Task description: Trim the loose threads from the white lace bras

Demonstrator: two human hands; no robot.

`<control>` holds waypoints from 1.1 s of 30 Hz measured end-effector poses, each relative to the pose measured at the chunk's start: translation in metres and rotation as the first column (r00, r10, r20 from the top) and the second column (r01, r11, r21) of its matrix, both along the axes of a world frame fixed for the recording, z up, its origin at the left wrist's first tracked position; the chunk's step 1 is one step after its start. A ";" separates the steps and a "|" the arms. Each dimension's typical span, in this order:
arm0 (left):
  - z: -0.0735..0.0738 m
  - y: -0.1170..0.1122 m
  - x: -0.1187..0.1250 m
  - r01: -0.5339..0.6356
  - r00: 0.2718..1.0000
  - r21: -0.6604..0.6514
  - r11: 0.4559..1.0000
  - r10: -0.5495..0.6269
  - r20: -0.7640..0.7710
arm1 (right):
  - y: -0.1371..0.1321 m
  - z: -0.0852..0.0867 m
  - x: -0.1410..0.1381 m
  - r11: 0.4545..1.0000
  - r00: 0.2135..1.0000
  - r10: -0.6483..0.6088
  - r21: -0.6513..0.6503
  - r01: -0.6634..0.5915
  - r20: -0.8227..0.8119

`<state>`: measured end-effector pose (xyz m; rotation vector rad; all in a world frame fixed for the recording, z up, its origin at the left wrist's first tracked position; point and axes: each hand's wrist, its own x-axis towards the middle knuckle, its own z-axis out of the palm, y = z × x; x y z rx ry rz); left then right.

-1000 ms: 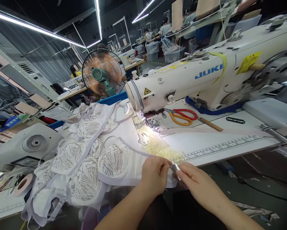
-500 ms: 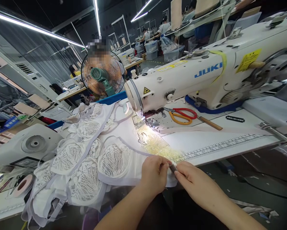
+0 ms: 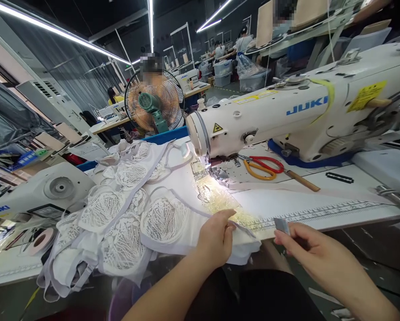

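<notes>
A white lace bra (image 3: 166,218) lies nearest me on a heap of similar bras (image 3: 119,240), its side band reaching toward the table's front edge. My left hand (image 3: 216,236) is closed on that band, thumb and fingers bent over the fabric. Off to the right, apart from the cloth, my right hand (image 3: 315,249) pinches a small flat grey piece (image 3: 282,225) between thumb and fingers; its exact kind is unclear. Above my hands stands a white sewing machine (image 3: 263,116), its lamp lighting the needle area.
Scissors (image 3: 261,168) with red and orange handles lie by the machine base, near a wooden-handled tool (image 3: 303,181) and a black blade (image 3: 339,177). A printed ruler (image 3: 313,214) follows the front edge. A fan (image 3: 154,102) and another machine (image 3: 59,187) stand left. Co-workers sit behind.
My right hand has moved right, away from my left hand and the band, carrying the small grey piece. My left hand stays on the band. The camera view has shifted slightly.
</notes>
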<state>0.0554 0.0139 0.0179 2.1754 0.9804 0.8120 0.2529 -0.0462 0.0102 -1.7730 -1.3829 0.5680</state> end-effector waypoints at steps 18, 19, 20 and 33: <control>0.000 -0.009 0.004 0.261 0.907 0.332 0.906 -0.112 -0.406 | 0.036 0.009 0.013 0.936 0.881 0.227 0.158 -0.316 0.415; 0.001 -0.010 0.004 0.282 0.884 0.339 0.898 -0.105 -0.456 | 0.037 0.009 0.014 0.938 0.874 0.201 0.170 -0.302 0.441; 0.002 -0.010 0.004 0.296 0.864 0.343 0.891 -0.097 -0.493 | 0.039 0.010 0.015 0.940 0.860 0.182 0.172 -0.295 0.477; -0.001 -0.011 0.006 0.291 0.863 0.399 0.870 -0.059 -0.502 | 0.048 0.005 0.000 0.781 0.436 0.365 -0.015 -0.625 0.822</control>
